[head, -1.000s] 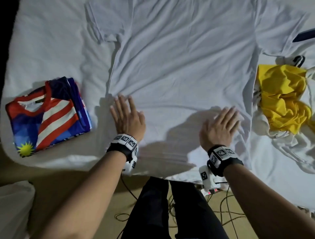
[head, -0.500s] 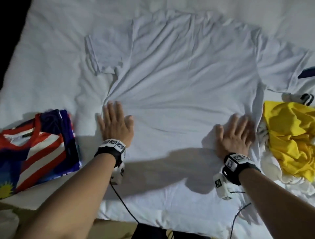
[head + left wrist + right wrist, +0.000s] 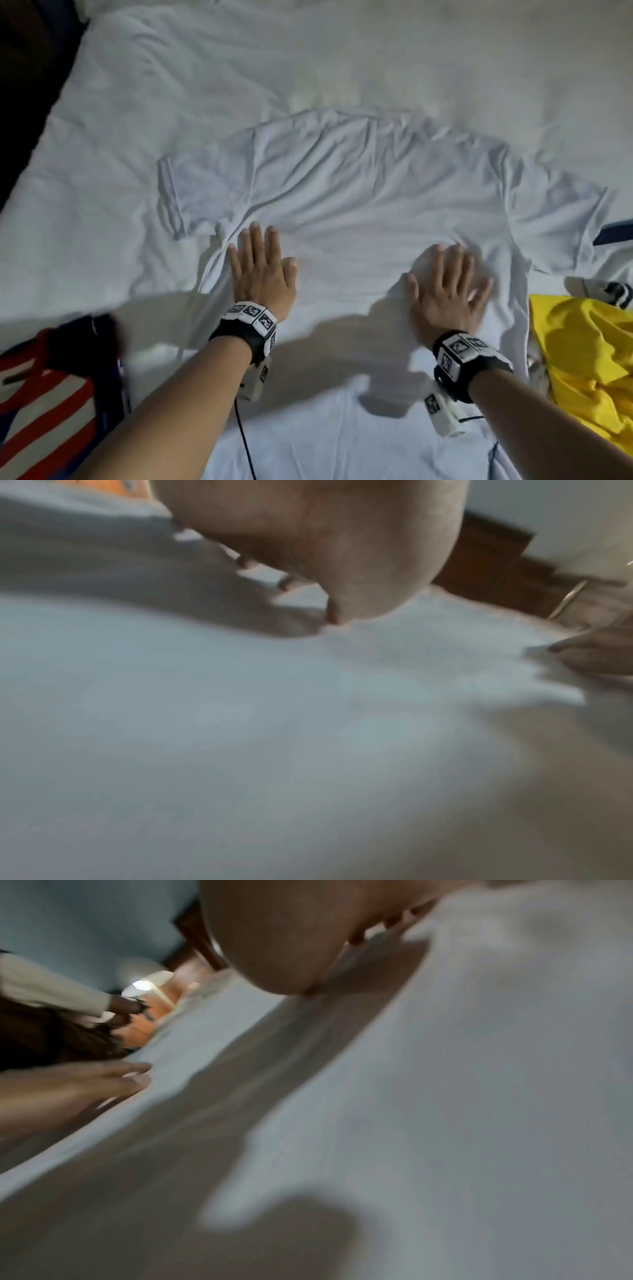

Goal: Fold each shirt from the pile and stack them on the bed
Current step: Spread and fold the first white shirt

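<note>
Palms down on cloth: a creased white cotton T-shirt [image 3: 359, 192] lies spread flat across the middle of the white-sheeted bed [image 3: 308, 61], collar toward the far edge, hem toward the near edge where the person stands. Left hand [image 3: 262, 270] lies flat, fingers straight and together, pressing the shirt body just inside its left side seam, below the left sleeve. Right hand [image 3: 445, 291] likewise flat and released, fingers spread, pressing the shirt toward its right side; its fingertips blur, so it is probably moving. Neither hand grasps anything. Wrist views show only palm heels on pale fabric, soft-focus. Judged step: smoothing the shirt before the first fold. Folded red, white and blue striped jersey [image 3: 44, 401] sits at the near left corner of the bed, apart from the shirt. Crumpled yellow garment [image 3: 589, 359] lies at the right edge, just beside the shirt's right side, with other white clothing under it. Risks from here: wrinkles radiating from the collar stay trapped if pressure is uneven, giving a lumpy fold; the right sleeve lies close to the pile and could drag the yellow piece along when folded inward; the bedsheet, same colour and loose, may bunch under the palms.
</note>
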`<state>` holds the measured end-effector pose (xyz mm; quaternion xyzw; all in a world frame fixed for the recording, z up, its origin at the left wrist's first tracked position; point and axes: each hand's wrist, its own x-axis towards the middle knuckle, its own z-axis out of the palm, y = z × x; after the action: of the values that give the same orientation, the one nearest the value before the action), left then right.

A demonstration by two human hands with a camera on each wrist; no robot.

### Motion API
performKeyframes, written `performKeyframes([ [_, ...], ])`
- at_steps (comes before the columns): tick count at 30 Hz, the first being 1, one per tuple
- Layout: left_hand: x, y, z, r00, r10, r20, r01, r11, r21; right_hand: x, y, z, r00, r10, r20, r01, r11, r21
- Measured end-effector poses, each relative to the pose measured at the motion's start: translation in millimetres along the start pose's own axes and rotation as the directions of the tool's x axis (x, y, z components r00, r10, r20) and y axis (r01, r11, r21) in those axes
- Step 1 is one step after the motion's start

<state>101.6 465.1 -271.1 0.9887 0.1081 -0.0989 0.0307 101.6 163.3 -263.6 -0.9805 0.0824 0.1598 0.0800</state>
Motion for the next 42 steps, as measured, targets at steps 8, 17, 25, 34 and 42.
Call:
performKeyframes([
  [8,151,44,-68,0.987,0.09,-0.131,-0.086,0.996,0.031,151,-18,-79,0.951,-0.147,-0.27,0.164,0.985,0.044],
  [17,262,49,-78,0.993,0.065,-0.102,-0.06,0.996,0.059,256,-22,-114,0.977,-0.019,-0.212,0.045,0.992,0.118],
  [25,270,42,-84,0.965,0.018,-0.26,-0.043,0.995,-0.088,268,-24,-114,0.928,0.087,-0.363,0.038,0.945,0.324],
  [34,189,100,-36,0.905,0.423,0.051,-0.425,0.904,0.047,189,-97,-45,0.906,-0.424,0.0,0.422,0.902,-0.089],
  [42,222,14,-65,1.0,0.018,0.014,-0.019,0.998,0.056,224,5,-88,0.996,0.066,-0.065,-0.07,0.996,-0.056],
])
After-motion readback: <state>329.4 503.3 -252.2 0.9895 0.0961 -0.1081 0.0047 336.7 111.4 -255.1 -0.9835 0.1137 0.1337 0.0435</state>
